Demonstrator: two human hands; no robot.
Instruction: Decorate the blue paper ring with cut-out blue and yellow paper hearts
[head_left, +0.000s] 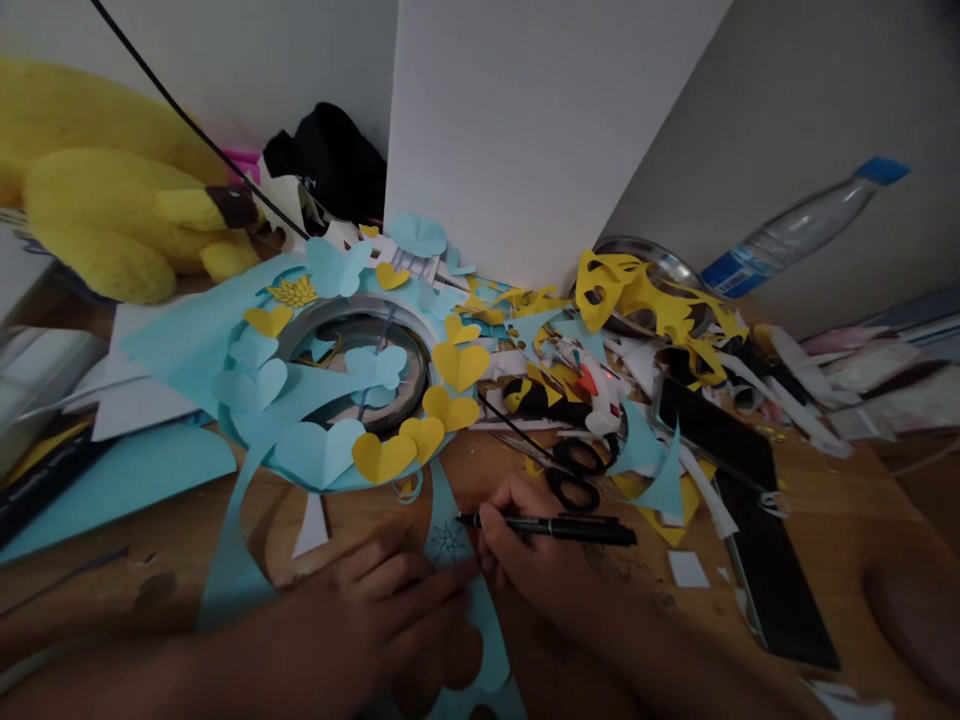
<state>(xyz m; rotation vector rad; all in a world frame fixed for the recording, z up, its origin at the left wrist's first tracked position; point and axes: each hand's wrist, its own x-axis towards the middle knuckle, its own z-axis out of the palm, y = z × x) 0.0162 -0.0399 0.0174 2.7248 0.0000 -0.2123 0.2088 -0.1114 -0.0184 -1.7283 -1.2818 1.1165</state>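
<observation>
My right hand (pixel 525 545) grips a black marker pen (pixel 559 526), its tip on a light blue paper strip (pixel 454 540) that bears a small drawn star-like figure. My left hand (pixel 397 600) lies on the same strip just below the drawing, fingers pressed down flat on the paper. Above the hands sits a round wreath (pixel 352 370) covered with blue and yellow paper hearts. Black scissors (pixel 574 470) lie just beyond my right hand.
The wooden table (pixel 810 520) is littered with yellow and blue paper scraps. A glue gun (pixel 592 390), a dark phone (pixel 716 435), a tilted plastic bottle (pixel 802 225), a white board (pixel 525 120) and a yellow plush toy (pixel 112 200) stand around.
</observation>
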